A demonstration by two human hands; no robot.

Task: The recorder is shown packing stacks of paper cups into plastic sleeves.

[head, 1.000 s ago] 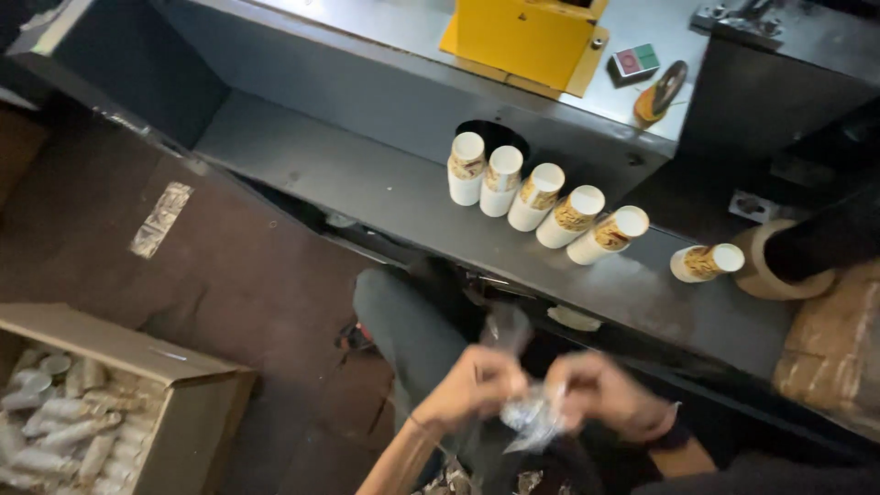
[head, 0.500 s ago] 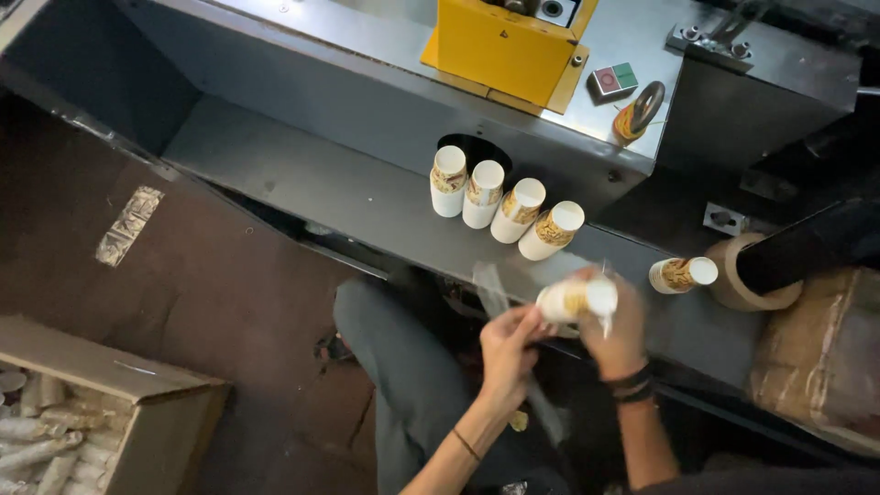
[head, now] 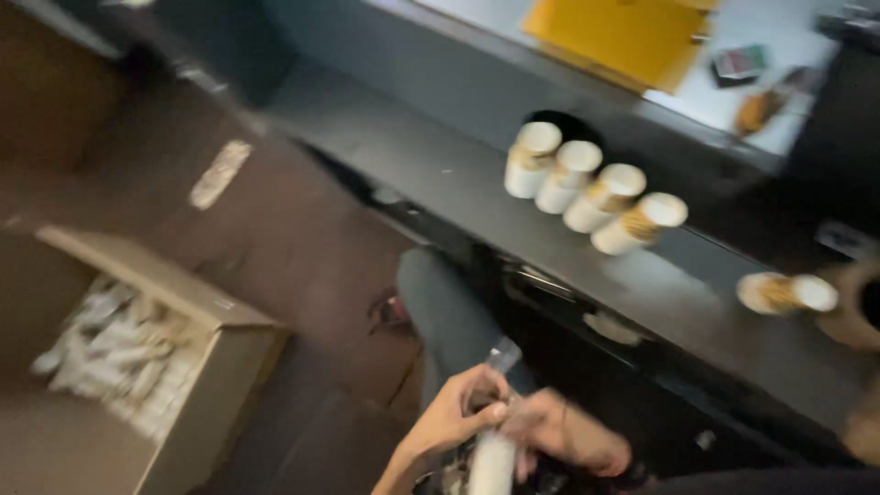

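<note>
Hands [head: 513, 426] dropped from shelf to lap, white tube [head: 492, 463] between fingers [head: 481, 417], clear wrap [head: 502, 356] above

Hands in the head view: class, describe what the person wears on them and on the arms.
Both the left hand and the right hand are bare, without gloves. No sleeve shows on the left forearm. A dark band seems to circle the right wrist, though motion blur hides its detail.

A matt grey metal shelf [head: 440, 174] is seen at twelve o'clock bearing smooth white tubes with gold bands [head: 591, 188], a rough brown cardboard box [head: 211, 367] is shown at eight o'clock, and thin glossy clear plastic film [head: 502, 356] is gripped around a smooth white tube [head: 492, 463] at six o'clock.
</note>
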